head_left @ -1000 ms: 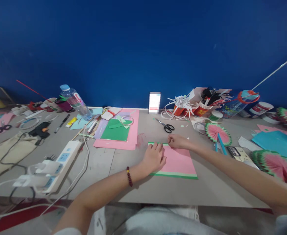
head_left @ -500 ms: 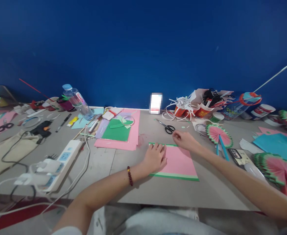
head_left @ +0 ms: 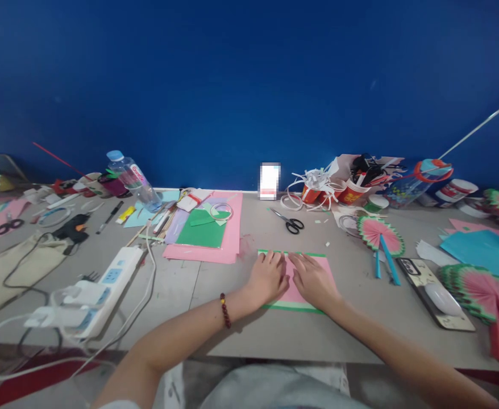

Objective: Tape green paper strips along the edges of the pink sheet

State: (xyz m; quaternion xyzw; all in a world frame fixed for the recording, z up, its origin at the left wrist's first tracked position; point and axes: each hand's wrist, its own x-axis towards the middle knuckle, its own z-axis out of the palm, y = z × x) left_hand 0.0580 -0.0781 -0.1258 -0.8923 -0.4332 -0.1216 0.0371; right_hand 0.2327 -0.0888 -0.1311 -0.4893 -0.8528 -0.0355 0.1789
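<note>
A pink paper sheet with green strips along its far and near edges lies flat on the grey table in front of me. My left hand rests palm down on the sheet's left part, fingers stretched toward the far green strip. My right hand lies flat beside it on the sheet's middle, fingers apart and pointing away. The two hands almost touch. A bead bracelet is on my left wrist.
Black scissors lie just beyond the sheet. Pink and green paper sits to the left, with a power strip, cables and a bottle. On the right are paper fans, a phone, cups and blue paper.
My right hand has come back from the sheet's far right corner and now lies flat on the pink paper next to the left hand. The left hand has stayed put.
</note>
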